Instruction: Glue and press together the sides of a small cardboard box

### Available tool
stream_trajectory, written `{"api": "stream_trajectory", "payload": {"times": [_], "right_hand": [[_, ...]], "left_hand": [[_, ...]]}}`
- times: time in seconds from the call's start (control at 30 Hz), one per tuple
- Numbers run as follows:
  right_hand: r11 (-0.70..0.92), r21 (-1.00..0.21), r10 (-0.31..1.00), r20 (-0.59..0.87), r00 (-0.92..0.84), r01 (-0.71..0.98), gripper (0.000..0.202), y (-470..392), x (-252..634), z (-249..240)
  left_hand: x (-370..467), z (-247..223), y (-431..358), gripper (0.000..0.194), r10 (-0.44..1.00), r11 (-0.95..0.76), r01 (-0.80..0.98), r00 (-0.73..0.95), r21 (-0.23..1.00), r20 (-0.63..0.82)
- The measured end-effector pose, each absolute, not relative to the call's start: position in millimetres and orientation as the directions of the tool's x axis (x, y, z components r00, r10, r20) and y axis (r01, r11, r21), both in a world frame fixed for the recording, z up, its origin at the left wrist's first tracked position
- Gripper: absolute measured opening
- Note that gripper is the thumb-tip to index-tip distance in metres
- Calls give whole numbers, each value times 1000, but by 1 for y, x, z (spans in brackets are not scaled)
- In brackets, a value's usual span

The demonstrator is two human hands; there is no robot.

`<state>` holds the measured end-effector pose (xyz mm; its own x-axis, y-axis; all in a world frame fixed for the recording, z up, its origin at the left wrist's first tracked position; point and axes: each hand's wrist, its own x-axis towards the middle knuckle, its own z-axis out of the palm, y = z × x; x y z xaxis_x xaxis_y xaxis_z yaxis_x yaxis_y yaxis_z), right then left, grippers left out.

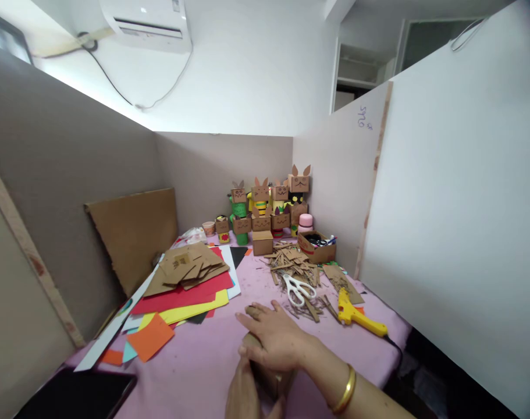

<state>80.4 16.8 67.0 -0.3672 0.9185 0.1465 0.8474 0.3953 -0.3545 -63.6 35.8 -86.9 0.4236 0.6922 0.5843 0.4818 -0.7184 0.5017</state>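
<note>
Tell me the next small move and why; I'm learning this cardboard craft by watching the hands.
Probably keep pressing a moment. The right hand lies flat on top of the small brown cardboard box, and the left hand braces its near side. The yellow glue gun lies beside it on the pink tablecloth, so a glued joint may be setting.

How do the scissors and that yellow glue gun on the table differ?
The scissors have white handles and lie on the cardboard scraps; the glue gun is yellow and lies mostly on the bare pink table cover. The glue gun trails a black cord off the table edge; the scissors have none. Both lie flat, untouched, beyond the right hand.
</note>
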Motion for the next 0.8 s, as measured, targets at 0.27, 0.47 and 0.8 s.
{"api": "stream_trajectory", "payload": {"times": [0.27,0.47,0.8], "right_hand": [[416,-365,909,149,-389,833,66,14,79,66],[431,-404,902,195,-385,807,68,11,76,66],[306,-733,923,384,-1,607,81,30,101,65]], "left_hand": [[-66,-82,33,76,715,-697,523,457,490,530],[-64,-69,29,79,716,-698,508,481,505,506],[-77,-55,45,89,811,-565,606,279,561,514]]}}
